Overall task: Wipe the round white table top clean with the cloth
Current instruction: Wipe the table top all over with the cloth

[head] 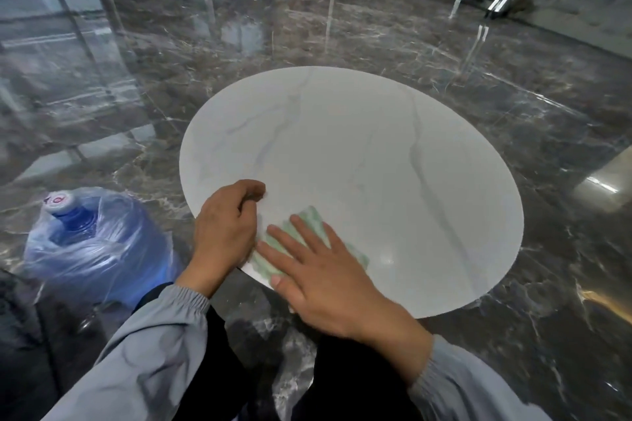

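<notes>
So your folded pale green-and-white cloth [314,217] is sitting on the round white marble-look table top [376,164], right at the near-left rim, basically the closest bit of the table to you. Your right hand [325,270] is laid flat on top of it, fingers straight and spread, pressing it down rather than gripping it. Your left hand [225,225] is just beside the cloth on its left, braced on the top near the rim with the fingers curled in, and there's nothing in it that I can see.

Here's the bit that matters imo: nearly all the bare table lies away from you and off to the right of the cloth. So the stroke has to push forward and rightward from where you are, and the right hand is the one already on it. Most of the cloth is hidden under your palm, so I can't call its long side.

Blue water jug in a clear plastic bag [92,243] stands on the dark marble floor [513,61] to your left, well clear of the table.
</notes>
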